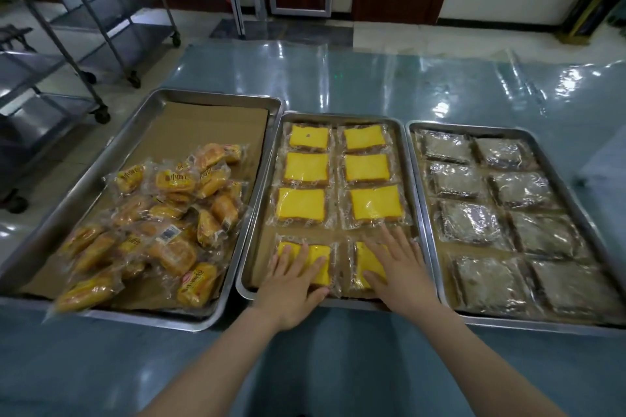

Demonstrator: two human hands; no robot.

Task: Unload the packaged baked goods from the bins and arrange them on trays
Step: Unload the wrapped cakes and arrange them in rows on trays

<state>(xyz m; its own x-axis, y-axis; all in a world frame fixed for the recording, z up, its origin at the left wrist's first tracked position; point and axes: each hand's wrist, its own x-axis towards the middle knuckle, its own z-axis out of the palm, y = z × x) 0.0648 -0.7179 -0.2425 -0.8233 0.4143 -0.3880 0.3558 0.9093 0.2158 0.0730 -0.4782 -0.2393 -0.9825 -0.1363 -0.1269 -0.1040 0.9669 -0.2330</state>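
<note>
both hands are held flat with fingers spread. the left hand (293, 281) is pressed on the near-left yellow cake pack (305, 262), the right hand (398, 267) on the near-right pack (367, 264) in the middle tray (420, 213).

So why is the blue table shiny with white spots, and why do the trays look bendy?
In the head view, light glares off the glossy blue table; the wide-angle lens bows the left steel tray; the clear-wrapped dark cakes glint.

Our left hand (291, 284) and right hand (399, 267) lie flat on the two nearest yellow cake packets (321, 252) in the middle tray (411, 179). Bun packets (162, 223) heap the left tray (101, 159), and dark packets (474, 223) fill the right tray (555, 176).
</note>
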